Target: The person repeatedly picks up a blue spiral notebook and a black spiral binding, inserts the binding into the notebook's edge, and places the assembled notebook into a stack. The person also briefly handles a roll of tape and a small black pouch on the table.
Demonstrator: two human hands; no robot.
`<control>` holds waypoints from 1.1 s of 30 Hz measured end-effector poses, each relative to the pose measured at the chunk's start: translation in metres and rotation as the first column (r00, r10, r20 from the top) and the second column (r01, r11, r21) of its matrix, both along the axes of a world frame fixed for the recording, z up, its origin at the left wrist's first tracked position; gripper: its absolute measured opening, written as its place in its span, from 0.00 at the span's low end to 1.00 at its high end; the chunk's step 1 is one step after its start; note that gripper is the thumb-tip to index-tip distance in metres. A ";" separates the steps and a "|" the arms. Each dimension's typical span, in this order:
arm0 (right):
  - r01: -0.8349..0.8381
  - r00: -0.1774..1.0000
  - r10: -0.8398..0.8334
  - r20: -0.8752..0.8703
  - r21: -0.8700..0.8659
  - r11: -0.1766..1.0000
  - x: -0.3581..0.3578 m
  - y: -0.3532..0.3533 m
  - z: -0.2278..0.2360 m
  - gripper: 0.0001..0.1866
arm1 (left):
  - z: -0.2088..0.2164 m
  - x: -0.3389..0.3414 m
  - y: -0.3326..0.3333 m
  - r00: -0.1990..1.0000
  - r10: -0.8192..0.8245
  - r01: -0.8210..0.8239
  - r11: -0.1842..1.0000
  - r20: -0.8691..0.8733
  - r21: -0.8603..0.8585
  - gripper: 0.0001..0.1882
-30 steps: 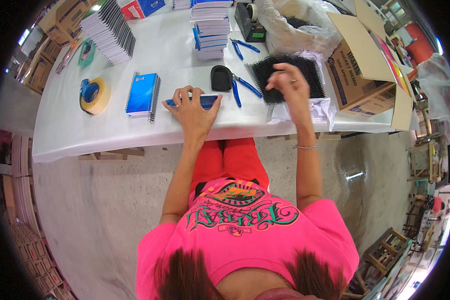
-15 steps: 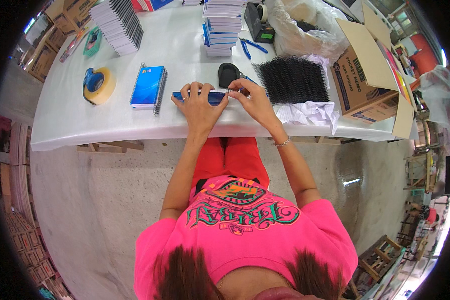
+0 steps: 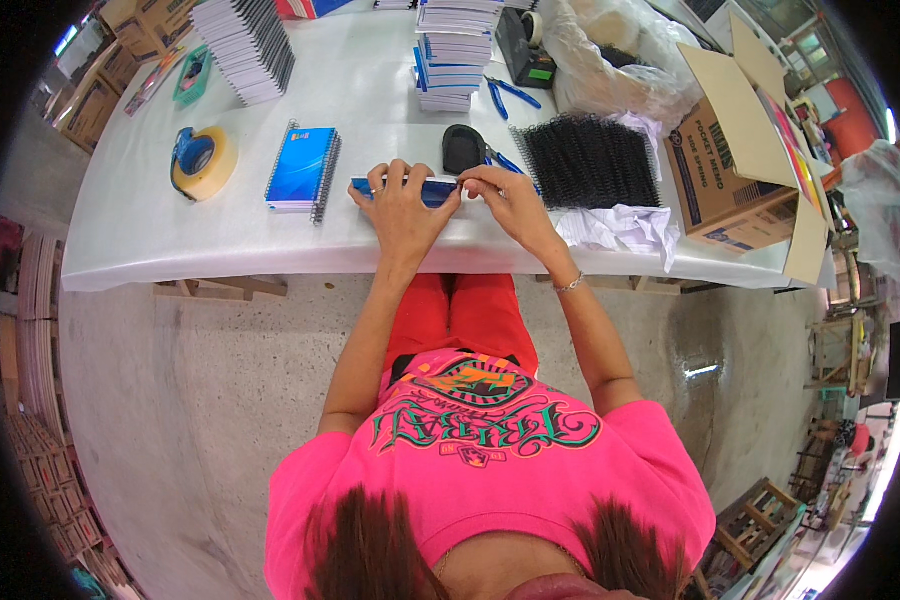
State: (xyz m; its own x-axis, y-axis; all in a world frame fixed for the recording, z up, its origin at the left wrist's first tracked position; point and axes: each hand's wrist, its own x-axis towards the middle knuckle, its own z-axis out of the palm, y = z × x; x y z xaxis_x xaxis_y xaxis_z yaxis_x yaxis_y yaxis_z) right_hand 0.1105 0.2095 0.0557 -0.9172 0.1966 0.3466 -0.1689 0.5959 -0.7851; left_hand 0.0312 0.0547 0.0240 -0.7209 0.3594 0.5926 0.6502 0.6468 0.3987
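Note:
Near the table's front edge, a small blue notebook [image 3: 437, 193] lies sideways under my left hand [image 3: 406, 207]. The fingers of that hand reach over its far edge and the thumb presses its right part, gripping it. At the notebook's right end my right hand [image 3: 510, 208] is closed in a pinch, thumb and forefinger together at the corner. Whatever is between those fingertips is too small to make out. Left of my hands lies a blue spiral notebook [image 3: 303, 168] with a dark coil along its right side. Just beyond my right hand sits a black, rounded pad-like object [image 3: 463, 150] beside blue-handled pliers [image 3: 505, 160].
Black spiral coils [image 3: 590, 162] lie on crumpled white paper [image 3: 625, 228] at the right, beside an open carton [image 3: 735, 175]. Farther back are notebook stacks [image 3: 448, 75], more pliers [image 3: 511, 95], a tape dispenser [image 3: 526, 60] and a plastic bag [image 3: 620, 75]. A tape roll [image 3: 210, 163] lies left.
The view has shifted slightly. My right fingertips have moved a little at the notebook's right end, while my left hand keeps its hold.

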 end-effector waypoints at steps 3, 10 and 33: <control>-0.007 1.000 0.008 0.018 -0.032 0.999 0.001 -0.004 0.007 0.08 | -0.001 -0.001 -0.001 1.000 0.003 -0.003 1.000 -0.003 -0.016 0.22; -0.042 0.999 0.040 0.026 0.057 0.997 -0.002 -0.001 0.005 0.08 | 0.005 -0.003 -0.005 0.999 -0.019 0.021 0.997 0.028 -0.075 0.23; 0.007 1.000 0.001 -0.023 0.342 0.940 -0.021 -0.012 0.008 0.07 | 0.002 -0.013 -0.026 0.996 -0.057 0.024 0.924 0.074 0.382 0.34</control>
